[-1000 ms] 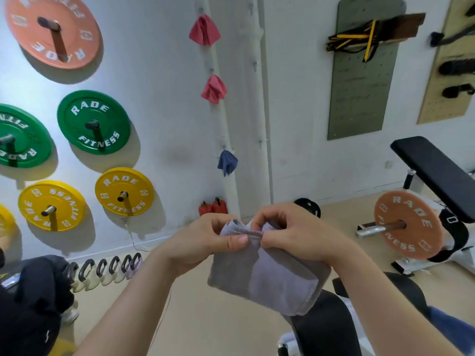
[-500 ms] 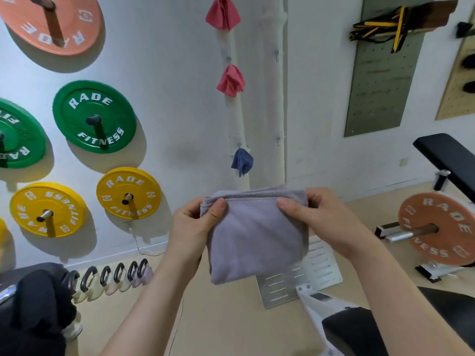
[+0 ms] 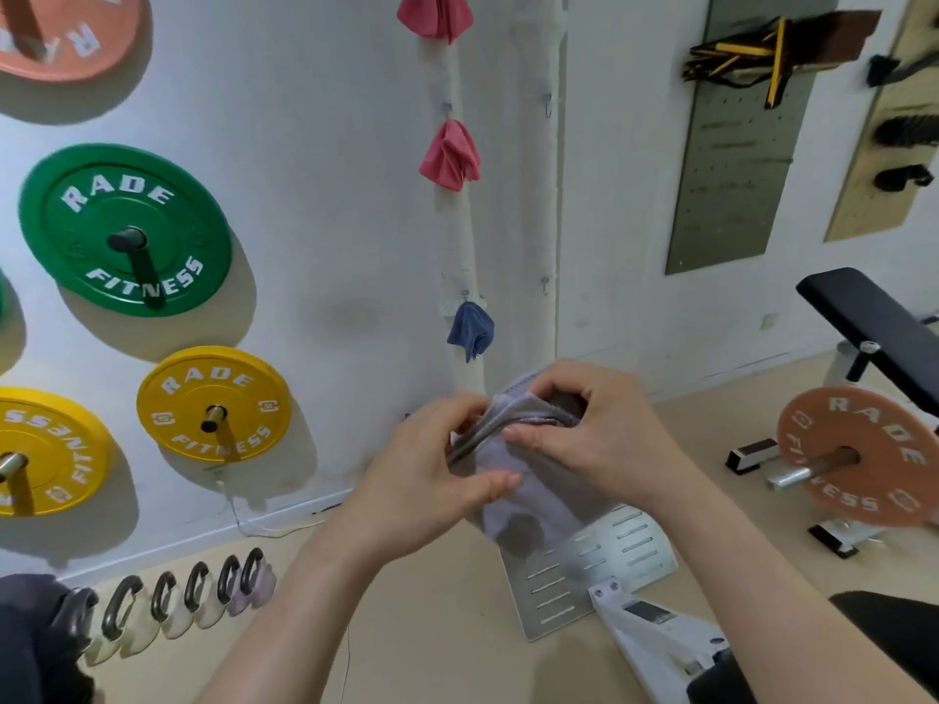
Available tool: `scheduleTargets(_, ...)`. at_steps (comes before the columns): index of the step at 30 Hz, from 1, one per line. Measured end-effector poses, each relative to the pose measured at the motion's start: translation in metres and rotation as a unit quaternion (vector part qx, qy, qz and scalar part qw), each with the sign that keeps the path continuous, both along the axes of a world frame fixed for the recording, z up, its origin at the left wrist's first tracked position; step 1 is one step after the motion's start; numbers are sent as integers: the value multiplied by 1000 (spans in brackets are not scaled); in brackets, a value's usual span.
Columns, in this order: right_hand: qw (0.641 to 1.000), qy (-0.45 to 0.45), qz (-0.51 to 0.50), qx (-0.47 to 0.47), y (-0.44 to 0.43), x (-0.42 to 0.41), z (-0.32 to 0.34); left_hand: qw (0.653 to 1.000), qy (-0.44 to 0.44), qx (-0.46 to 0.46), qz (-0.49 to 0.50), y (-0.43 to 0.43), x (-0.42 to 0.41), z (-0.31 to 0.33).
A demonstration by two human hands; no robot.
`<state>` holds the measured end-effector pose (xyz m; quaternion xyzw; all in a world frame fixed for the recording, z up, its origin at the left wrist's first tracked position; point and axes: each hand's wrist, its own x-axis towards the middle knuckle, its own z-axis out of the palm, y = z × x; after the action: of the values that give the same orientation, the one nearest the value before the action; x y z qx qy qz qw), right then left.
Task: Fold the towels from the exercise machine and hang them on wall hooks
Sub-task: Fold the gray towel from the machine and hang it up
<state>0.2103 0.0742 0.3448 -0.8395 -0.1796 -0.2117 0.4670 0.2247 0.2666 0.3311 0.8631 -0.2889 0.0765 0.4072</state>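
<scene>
You hold the grey towel (image 3: 528,480) in the air with both hands, in front of the foot of the pipe (image 3: 457,236). It is folded into a small, thick wad. Its layered edges are bunched at the top between your hands and the rest hangs down. Your left hand (image 3: 432,480) pinches the wad's left side, thumb lying across the front of the cloth and fingers curled behind the stacked edges. Your right hand (image 3: 599,439) grips the top right, fingers curled over the upper fold and thumb pressing on the front. The two hands are close together.

Three towels hang on the pipe, one above the other. The blue towel (image 3: 470,330) is lowest, just above your hands. The pink towel (image 3: 449,155) is midway up, and the upper pink towel (image 3: 434,15) is cut off by the top of the view. Just right of the pipe, a high hook (image 3: 548,106) and a low hook (image 3: 545,283) sit on the wall.

Well left of the pipe, a green plate (image 3: 124,228) and a yellow plate (image 3: 213,403) hang on wall pegs, and kettlebells (image 3: 167,597) line the floor below them. Well right of the pipe stand a bench (image 3: 874,322) and an orange plate (image 3: 858,454). A slotted metal sheet (image 3: 599,561) lies on the floor at the pipe's foot.
</scene>
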Motion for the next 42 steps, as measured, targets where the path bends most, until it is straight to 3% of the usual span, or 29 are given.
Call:
scheduleTargets(2, 999, -22, -3, -35, 1, 21, 1, 1000, 18, -10, -5, -10, 21, 2)
scheduleTargets(7, 963, -64, -25, -262, -10, 92, -2, 1000, -19, -7, 18, -17, 100, -2)
scheduleTargets(9, 963, -47, -7, -265, -18, 125, 0, 999, -49, 9, 17, -23, 136, -1)
scheduleTargets(11, 982, -15, 31, -187, -30, 157, 3, 998, -53, 10, -10, -31, 178, 3)
scheduleTargets(14, 992, 28, 79, -93, -51, 208, 12, 994, 50, 46, -81, -46, 236, 20)
scheduleTargets(16, 992, 41, 101, -67, -63, 243, 20, 982, 121, 52, -135, -56, 270, 30)
scheduleTargets(18, 991, 48, 118, -34, -73, 269, 26, 968, 187, -11, -164, -64, 294, 35)
scheduleTargets(20, 987, 70, 147, -3, -83, 298, 28, 959, 204, -51, -188, -71, 322, 34)
scheduleTargets(25, 976, 126, 173, 35, -105, 371, 25, 941, 250, -42, -224, -90, 395, 34)
scheduleTargets(31, 995, 76, 64, 5, -118, 473, 20, 975, 137, 58, -167, -89, 514, 29)
scheduleTargets(34, 997, 62, 14, 42, -133, 518, 21, 988, 84, 23, -128, -87, 565, 36)
scheduleTargets(39, 969, 84, -6, 234, -170, 568, 17, 991, -4, -108, -79, -125, 619, 53)
scheduleTargets(42, 935, 90, -12, 343, -197, 593, 11, 988, 24, -102, -117, -161, 641, 56)
